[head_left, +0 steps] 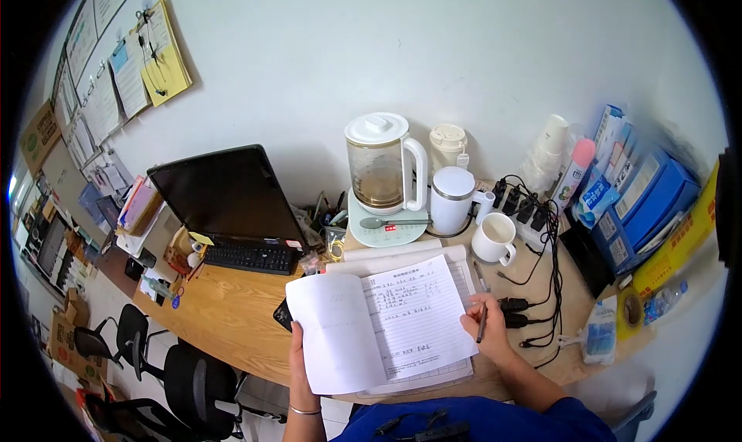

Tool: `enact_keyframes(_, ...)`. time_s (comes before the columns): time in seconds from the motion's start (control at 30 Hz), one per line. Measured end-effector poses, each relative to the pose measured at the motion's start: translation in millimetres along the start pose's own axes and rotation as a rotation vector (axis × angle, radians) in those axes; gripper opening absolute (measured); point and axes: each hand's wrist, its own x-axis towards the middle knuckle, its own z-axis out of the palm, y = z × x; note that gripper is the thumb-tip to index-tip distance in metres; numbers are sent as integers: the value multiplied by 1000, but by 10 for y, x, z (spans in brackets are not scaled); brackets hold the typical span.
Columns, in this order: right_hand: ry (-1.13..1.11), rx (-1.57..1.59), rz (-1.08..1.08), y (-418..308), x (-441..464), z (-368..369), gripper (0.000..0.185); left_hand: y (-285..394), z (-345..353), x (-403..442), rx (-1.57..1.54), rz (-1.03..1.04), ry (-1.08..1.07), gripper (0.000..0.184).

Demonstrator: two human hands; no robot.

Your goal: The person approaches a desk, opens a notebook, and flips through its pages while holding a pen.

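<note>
An open notebook (pixel 421 311) with handwriting on its ruled right page lies over other papers (pixel 433 380) at the table's front edge. My left hand (pixel 300 357) grips the notebook's left edge, thumb on the page and fingers hidden beneath. In my right hand (pixel 491 334) is a dark pen (pixel 483 322), held upright against the fingers beside the right page's edge. That hand also touches the page margin. Another pen (pixel 479 276) lies just above it. A black phone-like object (pixel 283 316) sticks out from under the notebook's left side.
A glass kettle (pixel 379 171) on its base, a lidded white mug (pixel 452 198) and a white cup (pixel 493 237) stand behind the notebook. Black cables (pixel 545 287) run along the right. A monitor (pixel 228 202) and keyboard (pixel 249 260) are at left, blue file boxes (pixel 645 206) at right.
</note>
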Motion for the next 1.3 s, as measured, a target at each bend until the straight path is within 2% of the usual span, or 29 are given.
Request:
enact_keyframes(0.3,-10,-13,-9,-14,6,-4,39,29,12,-9,-37,-28,-84,63)
enact_keyframes(0.4,-9,-18,-27,-28,7,-1,39,11,155,-35,-25,0,-26,61)
enact_keyframes(1.3,-18,48,25,-46,5,2,39,15,71,-19,-29,-28,-40,61)
